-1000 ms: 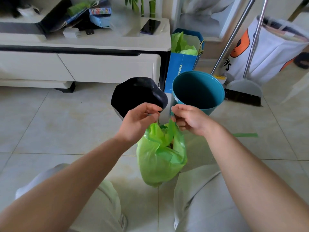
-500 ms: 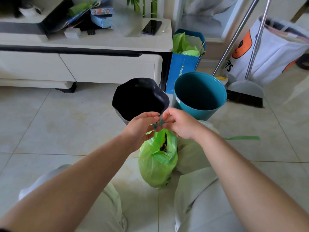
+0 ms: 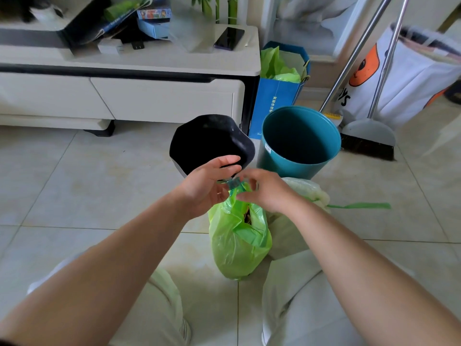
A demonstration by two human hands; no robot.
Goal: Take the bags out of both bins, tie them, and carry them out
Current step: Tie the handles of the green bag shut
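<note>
A green trash bag (image 3: 237,248) hangs over the tiled floor between my knees, its mouth partly gathered with a gap still showing. My left hand (image 3: 207,188) and my right hand (image 3: 264,189) meet at the bag's top, both pinching its twisted green drawstring ends. Just behind my hands stand the black bin (image 3: 209,143) and the teal bin (image 3: 299,141), both without bags. A second pale bag (image 3: 306,191) lies on the floor behind my right wrist, with a green drawstring (image 3: 361,206) trailing to the right.
A white TV cabinet (image 3: 162,98) runs along the back left. A blue paper bag (image 3: 277,96) with green plastic stands beside it. A broom and dustpan (image 3: 366,136) lean at the right, in front of a white printed bag (image 3: 404,78).
My hands came together at the bag's top and the drawstring ends are now bunched between them. The bag's mouth has narrowed.
</note>
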